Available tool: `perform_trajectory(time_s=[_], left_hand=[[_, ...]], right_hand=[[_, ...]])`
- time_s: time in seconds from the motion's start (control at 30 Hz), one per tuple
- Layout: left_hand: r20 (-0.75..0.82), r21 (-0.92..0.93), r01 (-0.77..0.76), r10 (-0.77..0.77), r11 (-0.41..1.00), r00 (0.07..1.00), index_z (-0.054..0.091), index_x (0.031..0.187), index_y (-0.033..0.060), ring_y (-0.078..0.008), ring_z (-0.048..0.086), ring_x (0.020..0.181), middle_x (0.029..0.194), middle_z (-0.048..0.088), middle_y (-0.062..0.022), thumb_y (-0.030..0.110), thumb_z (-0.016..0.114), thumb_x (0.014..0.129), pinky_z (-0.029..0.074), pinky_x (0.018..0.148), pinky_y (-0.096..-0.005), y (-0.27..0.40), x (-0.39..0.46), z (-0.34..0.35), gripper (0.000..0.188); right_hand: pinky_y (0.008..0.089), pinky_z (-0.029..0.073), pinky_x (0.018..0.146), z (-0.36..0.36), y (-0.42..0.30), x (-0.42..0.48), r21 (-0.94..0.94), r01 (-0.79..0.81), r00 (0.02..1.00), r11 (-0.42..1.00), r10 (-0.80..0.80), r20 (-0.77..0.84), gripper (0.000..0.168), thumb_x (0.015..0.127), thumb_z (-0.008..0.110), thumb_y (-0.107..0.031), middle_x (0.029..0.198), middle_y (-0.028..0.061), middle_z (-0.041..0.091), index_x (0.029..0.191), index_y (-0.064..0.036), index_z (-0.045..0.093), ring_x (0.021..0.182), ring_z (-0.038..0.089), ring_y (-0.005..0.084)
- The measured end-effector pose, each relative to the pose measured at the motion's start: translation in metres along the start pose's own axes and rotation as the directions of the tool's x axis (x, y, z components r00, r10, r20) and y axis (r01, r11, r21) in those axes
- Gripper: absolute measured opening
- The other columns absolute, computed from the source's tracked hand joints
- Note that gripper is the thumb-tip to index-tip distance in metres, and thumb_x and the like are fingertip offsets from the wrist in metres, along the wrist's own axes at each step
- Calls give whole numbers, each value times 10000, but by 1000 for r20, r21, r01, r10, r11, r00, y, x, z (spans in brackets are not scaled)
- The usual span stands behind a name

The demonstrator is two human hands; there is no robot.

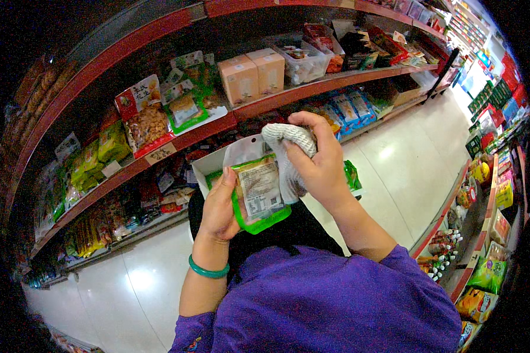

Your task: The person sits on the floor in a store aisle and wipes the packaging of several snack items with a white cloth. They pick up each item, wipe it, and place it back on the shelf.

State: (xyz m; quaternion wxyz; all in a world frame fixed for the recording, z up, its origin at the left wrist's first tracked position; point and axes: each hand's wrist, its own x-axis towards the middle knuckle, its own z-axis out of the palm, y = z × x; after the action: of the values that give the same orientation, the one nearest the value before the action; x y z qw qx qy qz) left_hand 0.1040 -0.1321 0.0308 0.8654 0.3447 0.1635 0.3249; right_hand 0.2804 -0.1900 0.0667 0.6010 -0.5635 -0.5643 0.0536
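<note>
My left hand [219, 207] holds a green-edged plastic food pouch [261, 187] by its left side, thumb on the front. The pouch has a clear top with a hang hole and bears a printed label. My right hand [320, 165] grips a bunched whitish knitted cloth or glove [287, 150], which lies against the right side of the pouch. Just behind the pouch is a white open box [205, 167] with green-edged packs in it, partly hidden by my left hand and the pouch. A green bangle is on my left wrist.
Ahead, a red-edged shelf [291, 95] carries a bag of nuts [148, 121], two cardboard boxes [238, 80] and a clear plastic bin [302, 61]. Blue packs [353, 108] stand on the shelf below. Another shelf [463, 278] with packaged goods runs along the right, across a tiled floor [406, 176].
</note>
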Motion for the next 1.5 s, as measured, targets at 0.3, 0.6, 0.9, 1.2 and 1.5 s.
perform_trajectory(time_s=[0.3,0.6,0.9,1.2,1.5], left_hand=[[-182,-17,-100,95,995,979,462,1251,50,-242,552,1088,1203,550,-98,420,324,989,460,925,-389,-17,1,-2,474],[-106,-177,-190,173,966,979,442,1276,51,-274,563,1096,1232,548,-132,453,281,987,455,938,-414,-9,5,-7,521],[-73,-193,-190,179,963,981,422,1305,44,-313,569,1088,1241,543,-152,540,231,960,465,927,-454,-6,4,-11,633],[-40,-267,-239,237,934,971,389,1331,43,-338,562,1094,1261,528,-158,564,252,945,465,918,-498,0,3,-16,662],[-69,-240,-263,254,934,965,388,1338,52,-327,539,1130,1283,513,-156,551,266,948,442,946,-492,8,-2,-18,646]], right_hand=[[379,514,759,19,-7,-37,-101,316,890,944,-258,376,398,686,681,-117,1045,98,565,1071,-113,580,934,592,298],[374,508,784,8,16,-44,-132,207,944,969,-162,289,379,670,671,-54,1011,97,582,1039,-116,610,924,595,301],[361,521,767,17,5,-60,-75,252,795,965,-163,584,436,642,710,-95,1039,63,573,1061,-154,600,931,600,274],[373,488,844,7,4,-48,31,158,884,987,-156,440,394,647,677,-23,1037,110,586,1032,-87,619,980,586,295],[353,485,832,-2,17,-46,-159,37,936,987,22,350,371,667,662,-13,1013,120,601,1032,-52,610,949,601,285]])
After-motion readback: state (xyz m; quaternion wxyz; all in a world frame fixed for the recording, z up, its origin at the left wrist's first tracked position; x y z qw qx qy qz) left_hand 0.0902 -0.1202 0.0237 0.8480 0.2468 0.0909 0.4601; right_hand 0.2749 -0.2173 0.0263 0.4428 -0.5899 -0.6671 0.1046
